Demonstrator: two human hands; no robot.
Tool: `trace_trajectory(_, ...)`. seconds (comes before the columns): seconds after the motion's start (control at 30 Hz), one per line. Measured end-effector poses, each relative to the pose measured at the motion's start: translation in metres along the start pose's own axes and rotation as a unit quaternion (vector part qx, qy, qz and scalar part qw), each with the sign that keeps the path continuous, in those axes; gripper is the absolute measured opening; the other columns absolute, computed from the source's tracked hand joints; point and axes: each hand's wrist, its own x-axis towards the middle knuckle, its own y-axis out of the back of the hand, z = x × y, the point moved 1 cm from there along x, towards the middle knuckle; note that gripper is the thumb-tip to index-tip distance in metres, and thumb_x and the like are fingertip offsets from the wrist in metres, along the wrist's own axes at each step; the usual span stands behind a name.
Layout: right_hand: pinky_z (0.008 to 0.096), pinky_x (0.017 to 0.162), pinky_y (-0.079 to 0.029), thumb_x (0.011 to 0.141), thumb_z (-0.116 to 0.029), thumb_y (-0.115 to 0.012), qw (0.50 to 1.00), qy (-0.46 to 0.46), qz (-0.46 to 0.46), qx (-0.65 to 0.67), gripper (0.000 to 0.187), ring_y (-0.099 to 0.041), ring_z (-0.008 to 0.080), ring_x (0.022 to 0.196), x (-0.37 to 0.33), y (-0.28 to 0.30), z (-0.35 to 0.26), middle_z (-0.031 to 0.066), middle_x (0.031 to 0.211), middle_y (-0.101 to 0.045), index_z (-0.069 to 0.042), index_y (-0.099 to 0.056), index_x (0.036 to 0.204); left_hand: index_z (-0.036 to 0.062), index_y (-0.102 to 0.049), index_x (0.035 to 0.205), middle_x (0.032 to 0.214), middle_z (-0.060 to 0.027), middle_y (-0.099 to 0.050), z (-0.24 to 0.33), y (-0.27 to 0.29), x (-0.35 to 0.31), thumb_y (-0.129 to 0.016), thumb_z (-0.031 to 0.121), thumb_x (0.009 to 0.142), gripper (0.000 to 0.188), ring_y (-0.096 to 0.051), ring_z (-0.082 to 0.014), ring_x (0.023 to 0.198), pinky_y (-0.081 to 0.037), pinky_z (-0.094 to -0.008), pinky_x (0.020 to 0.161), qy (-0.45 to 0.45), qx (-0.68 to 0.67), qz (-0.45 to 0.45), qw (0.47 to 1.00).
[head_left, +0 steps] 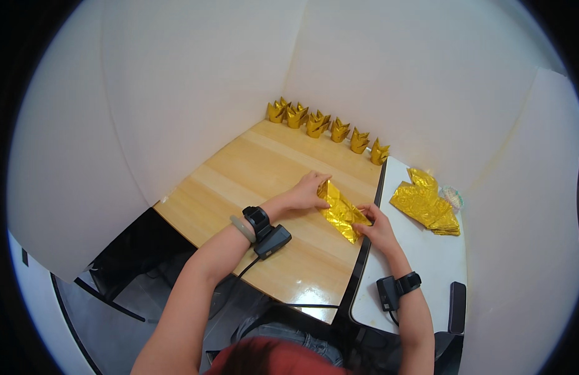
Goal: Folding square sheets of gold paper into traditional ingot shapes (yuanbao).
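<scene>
A creased sheet of gold foil paper (pixel 341 211), partly folded, is held between my two hands above the wooden table. My left hand (pixel 309 191) pinches its upper left corner between thumb and fingers. At the lower right edge, the fingers of my right hand (pixel 377 229) close on a pointed flap of the same foil. Along the far edge of the table stands a row of several folded gold foil cups (pixel 317 124) with pointed rims. A pile of flat gold foil sheets (pixel 425 203) lies on the white table to the right of my right hand.
The wooden table (pixel 239 169) adjoins the white table (pixel 380 300), with a dark gap between them. White panels (pixel 364 62) rise behind. A small clear crinkled item (pixel 452 199) touches the foil pile. A dark oblong object (pixel 456 307) lies near the right edge. Cables trail from both wrist devices.
</scene>
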Motion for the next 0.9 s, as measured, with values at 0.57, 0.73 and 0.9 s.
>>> trace_trajectory(0.57,0.0312,0.093,-0.037,0.064,0.008,-0.044,0.99,0.061,0.126,0.006,0.034,-0.049,0.0235,0.109,-0.001,0.014,0.006,0.0102,0.109,-0.058,-0.002,-0.061,0.092,0.0007,-0.062,0.094,0.098,-0.0118,-0.06,-0.001,0.006,0.005,-0.06,0.004,0.073,0.021,-0.055,-0.0213,0.088,-0.044,-0.0301,0.079,0.016,-0.255,-0.065,0.965)
trace_trajectory(0.73,0.0332,0.099,-0.033,0.073,-0.006,-0.056,0.996,0.072,0.03,-0.052,0.036,-0.046,0.0241,0.115,-0.003,0.006,-0.002,0.0104,0.119,-0.054,-0.003,-0.056,0.109,0.0024,-0.057,0.112,0.122,-0.0168,-0.049,0.009,0.004,-0.001,-0.068,0.019,0.073,0.043,-0.046,-0.0294,0.112,-0.036,-0.0358,0.096,-0.184,-0.068,-0.137,0.971)
trace_trajectory(0.9,0.0329,0.096,-0.037,0.079,-0.022,-0.064,0.958,0.118,-0.016,-0.261,0.04,-0.05,0.0238,0.112,-0.003,-0.002,-0.006,0.012,0.12,-0.054,-0.003,-0.055,0.113,0.0018,-0.056,0.114,0.123,-0.0167,-0.049,0.01,0.005,-0.001,-0.07,0.03,0.071,0.054,-0.044,-0.0306,0.114,-0.034,-0.0343,0.097,-0.138,-0.091,-0.159,0.973)
